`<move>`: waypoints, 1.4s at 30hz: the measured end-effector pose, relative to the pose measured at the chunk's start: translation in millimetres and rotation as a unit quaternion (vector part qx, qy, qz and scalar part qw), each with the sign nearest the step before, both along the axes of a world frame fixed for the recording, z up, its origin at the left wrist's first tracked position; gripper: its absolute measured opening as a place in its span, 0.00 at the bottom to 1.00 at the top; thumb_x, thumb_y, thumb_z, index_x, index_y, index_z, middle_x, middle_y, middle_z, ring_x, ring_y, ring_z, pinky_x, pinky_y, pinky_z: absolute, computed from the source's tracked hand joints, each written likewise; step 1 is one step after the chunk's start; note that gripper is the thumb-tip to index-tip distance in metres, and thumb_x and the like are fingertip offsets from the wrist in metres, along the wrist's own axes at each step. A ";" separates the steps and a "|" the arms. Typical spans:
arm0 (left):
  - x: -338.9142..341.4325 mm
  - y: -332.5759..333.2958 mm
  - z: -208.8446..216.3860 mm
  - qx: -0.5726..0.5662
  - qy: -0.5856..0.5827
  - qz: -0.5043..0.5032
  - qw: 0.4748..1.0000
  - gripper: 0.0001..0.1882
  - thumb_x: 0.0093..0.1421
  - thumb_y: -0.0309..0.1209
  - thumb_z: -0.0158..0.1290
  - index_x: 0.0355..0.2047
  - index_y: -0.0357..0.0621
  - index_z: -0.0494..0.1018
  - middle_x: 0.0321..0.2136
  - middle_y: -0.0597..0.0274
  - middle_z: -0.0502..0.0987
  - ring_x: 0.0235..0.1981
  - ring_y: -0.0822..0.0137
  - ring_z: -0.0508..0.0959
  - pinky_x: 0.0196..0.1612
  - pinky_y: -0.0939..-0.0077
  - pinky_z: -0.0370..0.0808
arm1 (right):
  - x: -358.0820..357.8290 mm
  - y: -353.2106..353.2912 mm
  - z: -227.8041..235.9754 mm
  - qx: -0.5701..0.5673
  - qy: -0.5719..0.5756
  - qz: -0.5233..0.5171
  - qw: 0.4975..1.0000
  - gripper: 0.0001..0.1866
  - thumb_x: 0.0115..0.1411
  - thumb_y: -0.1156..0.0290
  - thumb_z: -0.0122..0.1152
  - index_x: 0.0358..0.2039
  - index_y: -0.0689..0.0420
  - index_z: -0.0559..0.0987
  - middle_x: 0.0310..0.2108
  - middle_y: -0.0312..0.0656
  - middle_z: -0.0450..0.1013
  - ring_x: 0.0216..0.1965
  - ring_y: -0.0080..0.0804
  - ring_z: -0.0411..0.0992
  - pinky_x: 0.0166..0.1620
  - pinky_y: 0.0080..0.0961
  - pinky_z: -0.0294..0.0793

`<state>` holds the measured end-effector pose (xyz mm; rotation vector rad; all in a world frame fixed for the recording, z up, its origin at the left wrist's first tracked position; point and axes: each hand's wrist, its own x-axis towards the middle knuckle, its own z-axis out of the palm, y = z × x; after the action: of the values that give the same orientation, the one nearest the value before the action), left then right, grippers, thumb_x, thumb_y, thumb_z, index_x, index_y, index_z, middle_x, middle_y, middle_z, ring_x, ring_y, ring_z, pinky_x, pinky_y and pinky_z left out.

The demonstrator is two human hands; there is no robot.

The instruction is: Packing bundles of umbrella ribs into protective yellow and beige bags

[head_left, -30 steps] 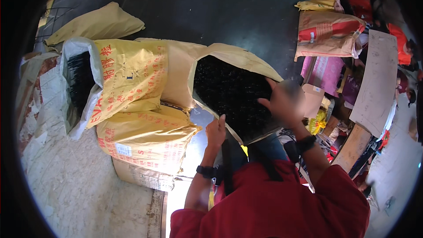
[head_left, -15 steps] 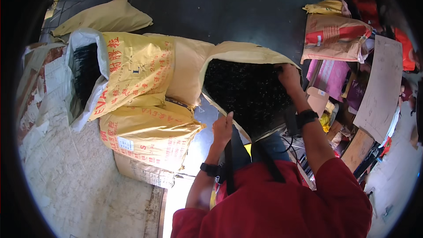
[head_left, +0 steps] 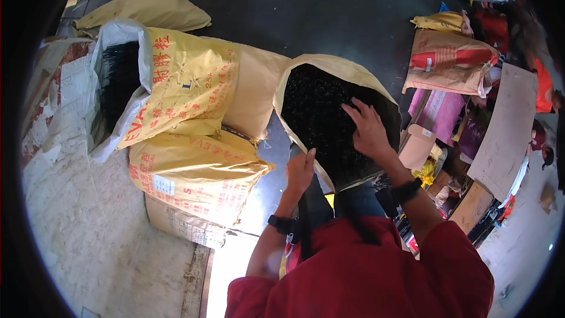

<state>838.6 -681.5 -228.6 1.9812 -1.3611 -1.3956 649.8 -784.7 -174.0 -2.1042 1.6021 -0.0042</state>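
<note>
In front of me stands an open sack with a pale tan mouth [head_left: 321, 62], filled with small, dark, glossy pieces [head_left: 312, 112]. My left hand [head_left: 300, 171] pinches the near left edge of that mouth, thumb up. Inside the opening, on the right, my right hand [head_left: 371, 132] hovers over or touches the dark pieces, its fingers stretched out and apart. Nothing shows in its fingers. Shadow hides how deep the sack goes.
To the left, a yellow sack [head_left: 194, 85] gapes with dark strands inside, near another yellow sack [head_left: 200, 174]. A tan sack [head_left: 147, 10] lies farther back. On the right are a brown and red bag [head_left: 450, 62], a cardboard sheet [head_left: 503, 132] and assorted clutter.
My right hand has let go of the sack's right rim and moved left over the dark pieces, fingers spreading. The sack's mouth has narrowed. My left hand keeps its hold.
</note>
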 end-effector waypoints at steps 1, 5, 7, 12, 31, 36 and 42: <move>-2.5 -0.9 0.4 -0.016 0.008 0.011 1.000 0.24 0.58 0.43 0.43 0.14 0.35 0.64 0.12 0.45 0.65 0.17 0.48 0.67 0.19 0.58 0.60 | 5.7 4.8 6.7 0.016 0.032 0.001 0.999 0.31 0.42 0.74 0.56 0.51 0.50 0.63 0.50 0.48 0.60 0.50 0.49 0.60 0.53 0.41 0.59; -7.5 -3.7 0.3 -0.020 0.037 0.046 0.998 0.25 0.59 0.41 0.43 0.13 0.33 0.61 0.09 0.47 0.61 0.11 0.56 0.60 0.17 0.62 0.57 | 11.1 5.9 -0.4 0.073 0.036 -0.117 0.990 0.35 0.42 0.61 0.63 0.51 0.53 0.61 0.52 0.51 0.57 0.49 0.50 0.61 0.53 0.39 0.59; -7.5 -3.0 -3.7 -0.007 0.044 0.055 0.998 0.25 0.60 0.41 0.42 0.13 0.33 0.62 0.09 0.49 0.61 0.11 0.59 0.60 0.17 0.64 0.57 | 4.1 28.7 -6.8 0.151 0.026 -0.101 0.983 0.36 0.41 0.56 0.64 0.50 0.55 0.62 0.52 0.52 0.56 0.49 0.50 0.61 0.53 0.38 0.59; 1.3 2.1 -13.4 0.066 0.071 0.062 0.993 0.25 0.59 0.43 0.40 0.14 0.33 0.66 0.13 0.42 0.67 0.18 0.44 0.69 0.22 0.56 0.60 | -11.7 22.1 1.0 -0.013 0.062 -0.049 0.997 0.26 0.44 0.66 0.61 0.46 0.55 0.68 0.51 0.48 0.60 0.48 0.48 0.62 0.51 0.39 0.61; 35.6 -29.4 6.6 -0.058 -0.080 -0.181 0.978 0.20 0.58 0.38 0.44 0.13 0.37 0.65 0.10 0.44 0.66 0.16 0.45 0.69 0.19 0.55 0.62 | -129.9 55.1 -27.7 -0.033 -0.077 -0.346 0.935 0.16 0.50 0.73 0.54 0.40 0.61 0.68 0.33 0.50 0.69 0.36 0.47 0.69 0.38 0.32 0.67; 39.5 -32.4 15.1 -0.084 -0.085 -0.237 0.964 0.21 0.58 0.38 0.45 0.12 0.37 0.64 0.09 0.46 0.65 0.13 0.46 0.67 0.18 0.59 0.61 | -79.7 -23.2 24.7 -0.072 -0.102 -0.043 0.991 0.37 0.42 0.75 0.60 0.54 0.55 0.56 0.51 0.50 0.57 0.51 0.46 0.59 0.53 0.35 0.60; 22.1 -26.3 10.3 -0.052 -0.037 -0.107 0.992 0.20 0.59 0.38 0.43 0.16 0.34 0.65 0.12 0.42 0.66 0.17 0.44 0.68 0.19 0.58 0.61 | -82.1 -53.6 22.0 0.102 0.043 0.056 0.992 0.34 0.38 0.74 0.62 0.50 0.55 0.61 0.44 0.45 0.66 0.46 0.45 0.65 0.48 0.35 0.66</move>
<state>860.7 -707.8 -218.3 1.8813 -1.6866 -1.3200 567.7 -838.3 -152.0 -2.0555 1.4628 0.2801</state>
